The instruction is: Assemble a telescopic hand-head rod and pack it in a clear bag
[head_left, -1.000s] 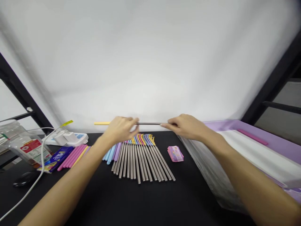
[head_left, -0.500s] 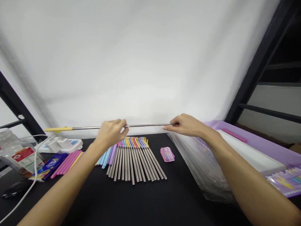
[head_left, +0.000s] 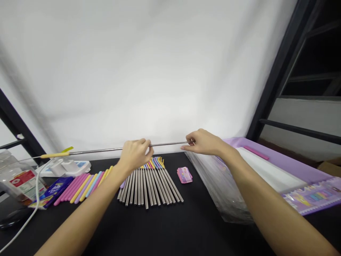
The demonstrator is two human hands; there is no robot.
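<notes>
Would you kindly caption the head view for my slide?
Both hands, left hand and right hand, hold a yellow-tipped metal rod above fanned metal straws.

Both hands raised above black table (head_left: 165, 227). Left hand (head_left: 135, 153) pinches thin metal rod (head_left: 106, 149) near mid-length; right hand (head_left: 204, 141) pinches its right end. Rod runs roughly 9 to 3 o'clock, yellow tip (head_left: 54, 155) at the 9 o'clock end. Below the hands: row of steel straws (head_left: 149, 183). Pink packet (head_left: 184, 175) at 3 o'clock of the row; coloured sleeves (head_left: 82, 186) at 9 o'clock. Purple tray (head_left: 290, 163) far right.
</notes>
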